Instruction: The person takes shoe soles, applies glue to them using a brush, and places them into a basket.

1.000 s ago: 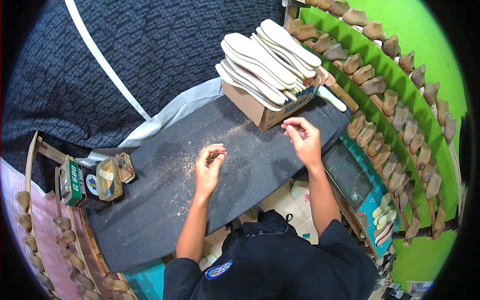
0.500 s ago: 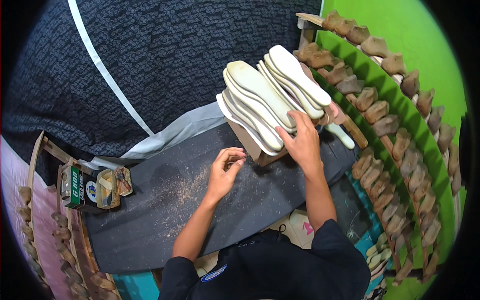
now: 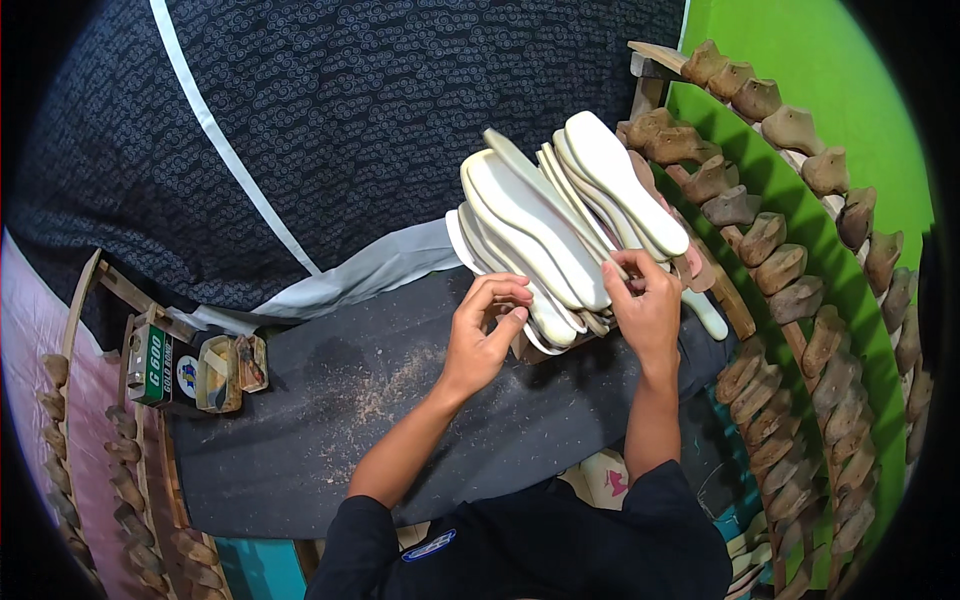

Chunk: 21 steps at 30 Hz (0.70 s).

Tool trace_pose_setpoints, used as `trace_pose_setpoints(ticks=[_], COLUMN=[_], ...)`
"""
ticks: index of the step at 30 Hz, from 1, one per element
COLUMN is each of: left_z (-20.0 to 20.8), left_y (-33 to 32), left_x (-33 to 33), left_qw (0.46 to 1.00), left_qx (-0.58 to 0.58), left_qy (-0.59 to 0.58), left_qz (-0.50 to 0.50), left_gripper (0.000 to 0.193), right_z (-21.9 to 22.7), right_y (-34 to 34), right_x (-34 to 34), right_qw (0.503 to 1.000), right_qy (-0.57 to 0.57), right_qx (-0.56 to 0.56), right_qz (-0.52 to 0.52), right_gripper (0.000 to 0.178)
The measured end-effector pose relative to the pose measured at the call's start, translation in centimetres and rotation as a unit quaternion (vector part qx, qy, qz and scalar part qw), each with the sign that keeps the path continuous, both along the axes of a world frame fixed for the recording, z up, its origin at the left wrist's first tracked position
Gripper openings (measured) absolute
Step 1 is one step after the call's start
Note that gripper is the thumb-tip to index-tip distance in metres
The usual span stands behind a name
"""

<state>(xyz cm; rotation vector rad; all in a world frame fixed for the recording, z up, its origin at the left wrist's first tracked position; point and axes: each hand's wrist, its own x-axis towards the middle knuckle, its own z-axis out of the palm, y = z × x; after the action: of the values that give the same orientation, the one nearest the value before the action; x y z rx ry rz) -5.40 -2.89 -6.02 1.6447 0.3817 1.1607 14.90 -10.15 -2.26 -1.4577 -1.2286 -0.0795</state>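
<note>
Cream-white shoe insoles stand packed in two groups in a brown cardboard box on the dark table. My right hand (image 3: 645,310) pinches the near end of one insole (image 3: 540,185), which is tipped up on edge above the left group. The flat face of another insole (image 3: 530,225) shows just left of it. My left hand (image 3: 485,335) is beside the near ends of the left group, fingers bent and thumb apart, with nothing seen in it. The right group of insoles (image 3: 615,175) leans toward the wooden rack. Most of the box is hidden.
Wooden racks of brown shoe lasts (image 3: 765,240) rise on the right, with more lasts (image 3: 125,455) at the left. A battery-shaped box (image 3: 160,370) and a small open container (image 3: 215,375) sit at the table's left end. Shavings (image 3: 385,395) litter the dark tabletop (image 3: 300,450).
My right hand has taken hold of one insole and tilted it up on edge. My left hand has moved right and closer to the stack. The whole view has shifted slightly.
</note>
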Motion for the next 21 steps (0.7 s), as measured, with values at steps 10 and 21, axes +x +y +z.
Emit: trace_pose_setpoints(ticks=[10, 21], left_z=[1.0, 1.3], left_y=[0.8, 1.6], left_x=[1.8, -7.8], left_qw=[0.997, 0.916], left_qx=[0.027, -0.255], left_qy=[0.074, -0.305], left_qz=[0.016, -0.049], left_gripper=[0.031, 0.046], right_z=[-1.5, -5.7], right_y=[-0.3, -1.0], right_x=[0.6, -13.2], right_qw=[0.988, 0.84], right_qy=[0.054, 0.312], right_qx=[0.134, -0.109], right_qz=[-0.057, 0.43], right_gripper=[0.025, 0.028])
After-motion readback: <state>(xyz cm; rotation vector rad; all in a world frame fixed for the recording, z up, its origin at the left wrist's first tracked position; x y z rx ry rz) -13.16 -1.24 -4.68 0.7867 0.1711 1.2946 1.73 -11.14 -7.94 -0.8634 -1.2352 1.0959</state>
